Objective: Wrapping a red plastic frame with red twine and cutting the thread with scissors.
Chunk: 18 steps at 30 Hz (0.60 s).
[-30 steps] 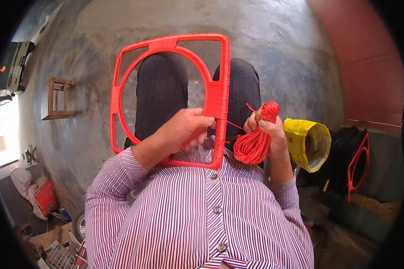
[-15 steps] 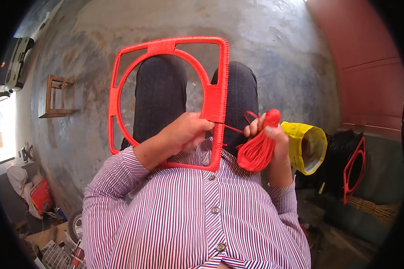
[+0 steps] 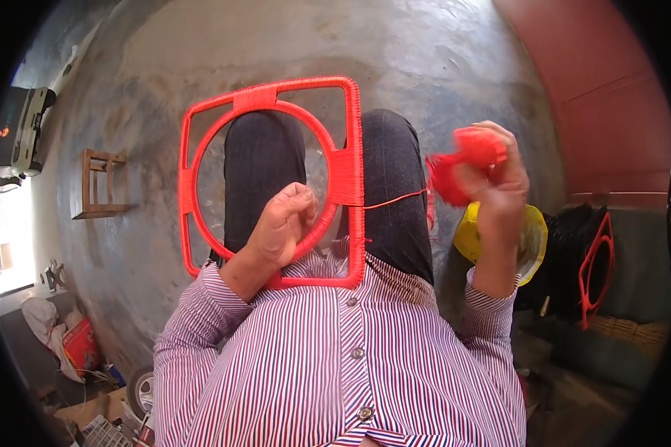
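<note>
In the head view, a red cord-wrapped frame (image 3: pixel 346 179), squarish with a round ring (image 3: pixel 318 232) inside, rests on the lap of the dark trousers (image 3: pixel 395 160), its near edge against the striped shirt (image 3: pixel 291 328). The left hand (image 3: pixel 279 227) is over the ring's near part, fingers curled in and pressed together. Beyond the lap's right edge, the blurred right hand (image 3: pixel 505 186) has its fingers closed round a bundle of red cord (image 3: pixel 479 147), one strand (image 3: pixel 395 200) reaching the frame's right side.

A red cord-wrapped frame (image 3: pixel 345 177) rests across dark-trousered legs (image 3: pixel 389 160).
</note>
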Motion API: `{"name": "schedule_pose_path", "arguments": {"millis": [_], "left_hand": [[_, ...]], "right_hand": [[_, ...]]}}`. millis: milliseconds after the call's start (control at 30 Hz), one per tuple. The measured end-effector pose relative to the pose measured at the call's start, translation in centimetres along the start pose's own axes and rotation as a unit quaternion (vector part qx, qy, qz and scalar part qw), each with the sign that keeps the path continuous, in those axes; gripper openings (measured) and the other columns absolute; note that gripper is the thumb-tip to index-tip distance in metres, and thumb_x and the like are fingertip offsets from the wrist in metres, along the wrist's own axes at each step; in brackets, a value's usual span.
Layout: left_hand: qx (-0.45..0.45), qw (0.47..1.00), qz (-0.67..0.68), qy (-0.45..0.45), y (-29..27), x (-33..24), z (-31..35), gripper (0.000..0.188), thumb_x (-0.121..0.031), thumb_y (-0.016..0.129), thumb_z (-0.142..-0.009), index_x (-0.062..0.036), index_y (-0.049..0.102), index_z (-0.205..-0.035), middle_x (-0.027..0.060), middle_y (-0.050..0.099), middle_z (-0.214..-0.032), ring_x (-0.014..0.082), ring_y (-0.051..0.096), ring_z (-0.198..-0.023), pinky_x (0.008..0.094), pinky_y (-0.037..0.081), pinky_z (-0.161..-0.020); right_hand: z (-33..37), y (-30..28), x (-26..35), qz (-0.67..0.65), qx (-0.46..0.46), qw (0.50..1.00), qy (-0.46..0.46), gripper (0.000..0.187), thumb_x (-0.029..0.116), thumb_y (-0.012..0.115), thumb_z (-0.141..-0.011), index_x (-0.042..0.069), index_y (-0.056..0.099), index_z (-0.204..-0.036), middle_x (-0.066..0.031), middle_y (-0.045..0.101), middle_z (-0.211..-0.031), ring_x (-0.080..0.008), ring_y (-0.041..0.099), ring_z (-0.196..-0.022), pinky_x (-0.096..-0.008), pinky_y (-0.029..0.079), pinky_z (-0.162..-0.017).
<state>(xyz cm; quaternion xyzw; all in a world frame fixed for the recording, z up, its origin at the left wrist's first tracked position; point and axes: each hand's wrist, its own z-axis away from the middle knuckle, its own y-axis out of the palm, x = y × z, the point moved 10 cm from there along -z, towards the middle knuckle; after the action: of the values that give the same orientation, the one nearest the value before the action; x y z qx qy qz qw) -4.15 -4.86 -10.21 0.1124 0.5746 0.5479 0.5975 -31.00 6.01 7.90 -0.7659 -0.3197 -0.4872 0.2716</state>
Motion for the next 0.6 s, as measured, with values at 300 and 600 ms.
{"name": "schedule_pose_path", "arguments": {"millis": [300,600], "left_hand": [[-0.026,0.998,0.048,-0.014,4.6,-1.2,0.9,0.049,-0.032,0.051,-0.1,0.0007,0.054,-0.137,0.0173,0.064,-0.131,0.031,0.064,-0.119,0.0458,0.049,-0.107],[-0.019,0.998,0.047,0.027,3.5,-1.3,1.3,0.046,-0.015,0.054,-0.093,0.0009,0.055,-0.136,0.0127,0.067,-0.125,0.0257,0.065,-0.115,0.0398,0.05,-0.103]], "right_hand": [[8.0,15.0,4.6,0.171,0.281,0.907,-0.263,0.028,0.005,0.069,-0.081,0.009,0.071,-0.109,-0.0043,0.062,-0.084,-0.0175,0.063,-0.069,-0.0311,0.053,-0.064],[7.1,11.4,-8.6,-0.033,0.308,0.915,0.257,0.013,0.006,0.054,-0.101,-0.005,0.062,-0.103,-0.0087,0.072,-0.086,-0.0155,0.07,-0.076,-0.0288,0.056,-0.066]]}}
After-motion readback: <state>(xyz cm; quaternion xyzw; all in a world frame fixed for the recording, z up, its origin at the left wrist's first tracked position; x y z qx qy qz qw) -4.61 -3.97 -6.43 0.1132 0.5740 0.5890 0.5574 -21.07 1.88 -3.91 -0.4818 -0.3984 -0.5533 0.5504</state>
